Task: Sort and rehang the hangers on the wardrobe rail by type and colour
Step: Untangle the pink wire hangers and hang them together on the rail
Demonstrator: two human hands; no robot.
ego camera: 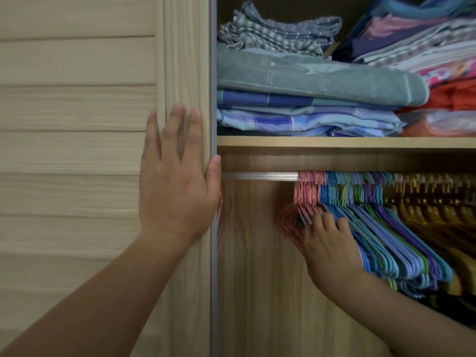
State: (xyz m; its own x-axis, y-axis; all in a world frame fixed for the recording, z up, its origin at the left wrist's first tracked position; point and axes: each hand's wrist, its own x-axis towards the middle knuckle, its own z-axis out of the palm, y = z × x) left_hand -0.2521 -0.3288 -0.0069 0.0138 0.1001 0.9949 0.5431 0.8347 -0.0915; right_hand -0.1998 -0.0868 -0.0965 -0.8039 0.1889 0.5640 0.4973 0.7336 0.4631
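Note:
A silver wardrobe rail (260, 176) runs under the shelf. On it hang pink hangers (306, 191) at the left, then blue, green and purple plastic hangers (381, 228), then yellow-brown wooden hangers (432, 210) at the right. My right hand (327, 243) reaches into the pink bunch, its fingers curled among the hangers where pink meets blue. My left hand (175, 181) lies flat on the edge of the wardrobe door (185, 73), fingers spread, thumb hooked round the door's edge.
The shelf (334, 141) above the rail holds stacks of folded cloth (309, 81). The rail is bare between the door edge and the pink hangers. The slatted wooden door fills the left half of the view.

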